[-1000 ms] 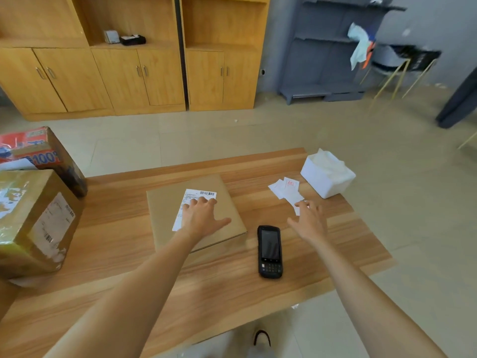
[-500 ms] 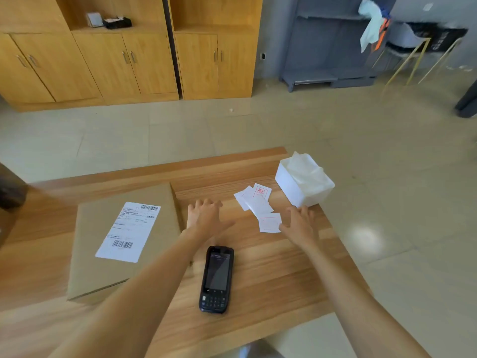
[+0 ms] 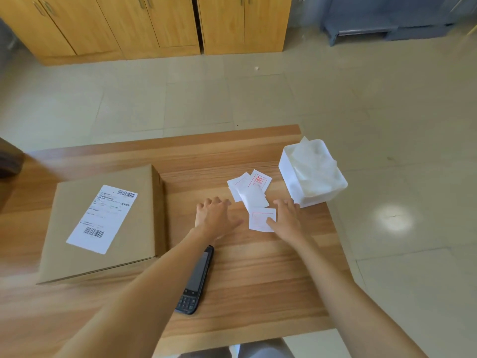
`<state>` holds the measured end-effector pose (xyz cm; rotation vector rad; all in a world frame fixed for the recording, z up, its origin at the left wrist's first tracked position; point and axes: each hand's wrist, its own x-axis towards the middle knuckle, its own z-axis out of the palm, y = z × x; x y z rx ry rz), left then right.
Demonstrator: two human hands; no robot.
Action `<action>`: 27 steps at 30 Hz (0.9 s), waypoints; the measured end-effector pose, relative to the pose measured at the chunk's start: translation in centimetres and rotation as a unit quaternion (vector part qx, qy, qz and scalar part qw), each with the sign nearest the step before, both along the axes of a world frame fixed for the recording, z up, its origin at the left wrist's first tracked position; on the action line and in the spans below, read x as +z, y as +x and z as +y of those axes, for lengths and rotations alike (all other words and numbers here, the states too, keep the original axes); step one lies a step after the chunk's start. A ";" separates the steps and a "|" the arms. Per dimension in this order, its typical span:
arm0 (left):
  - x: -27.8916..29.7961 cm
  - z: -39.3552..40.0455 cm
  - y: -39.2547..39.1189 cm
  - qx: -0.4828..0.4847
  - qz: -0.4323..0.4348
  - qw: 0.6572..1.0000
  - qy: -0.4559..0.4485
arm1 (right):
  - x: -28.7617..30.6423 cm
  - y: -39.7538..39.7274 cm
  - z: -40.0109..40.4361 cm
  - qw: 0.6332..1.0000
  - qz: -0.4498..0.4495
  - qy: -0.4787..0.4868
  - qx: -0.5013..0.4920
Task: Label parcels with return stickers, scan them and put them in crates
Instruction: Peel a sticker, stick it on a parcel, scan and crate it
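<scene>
Parcel (image 3: 103, 223): one flat carton with one shipping label (image 3: 103, 218), well left of the left fingers — likely parked face up to take a sticker.
Scanner (image 3: 197, 280): one, partly under the left forearm, near side of the fingers, within reach for the scan.
Left hand (image 3: 215, 218): palm down on the table (image 3: 258, 280), fingers lightly bent, holding nothing — probably steadying.
Stickers (image 3: 254, 195): a loose pile, roughly five, between the two hands and beyond the fingertips.
Right hand (image 3: 286, 218): fingers relaxed, thumb resting on the nearest sticker (image 3: 262, 219), apparently to slide it free.
Tissue box (image 3: 312, 171): one, touching or just past the right fingertips.
</scene>
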<state>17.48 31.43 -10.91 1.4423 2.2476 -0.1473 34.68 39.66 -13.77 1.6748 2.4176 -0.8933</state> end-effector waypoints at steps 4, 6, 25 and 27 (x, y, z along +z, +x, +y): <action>-0.8 1.7 -0.8 0.016 -0.002 1.000 -0.004 | -0.6 -1.7 2.5 1.000 0.001 0.016 0.018; -1.2 2.8 -1.2 0.019 0.003 1.000 -0.009 | -0.7 -2.6 4.0 0.999 -0.005 0.022 0.026; -5.0 6.2 -3.9 0.040 0.012 0.999 -0.006 | -5.1 -5.9 9.6 0.998 0.002 0.060 0.011; -5.1 6.2 -3.9 0.042 0.008 0.999 -0.009 | -4.9 -5.9 9.6 0.998 0.025 0.060 -0.001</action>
